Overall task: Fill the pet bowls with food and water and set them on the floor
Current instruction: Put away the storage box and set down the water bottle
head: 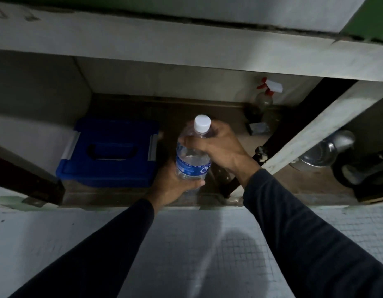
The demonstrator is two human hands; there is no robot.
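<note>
Two hands met on our water bottle [191,158]: left hand [175,186] cupped its near base, right hand [218,145] gripped the far shoulder below the cap [202,123], long axis running near to far.

My head camera looks steeply down and forward. It sits close above the open cupboard shelf [126,196] and the tiled floor [186,254].

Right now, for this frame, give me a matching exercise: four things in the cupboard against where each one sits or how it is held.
Things:
1. water bottle
2. blue box
3. spray bottle
4. white cap

Places or states:
A. back right of the shelf
B. gripped by left hand below, right hand near the neck
C. left on the shelf, lid on
D. on the bottle's top

Pairs: 1-B, 2-C, 3-A, 4-D
</note>
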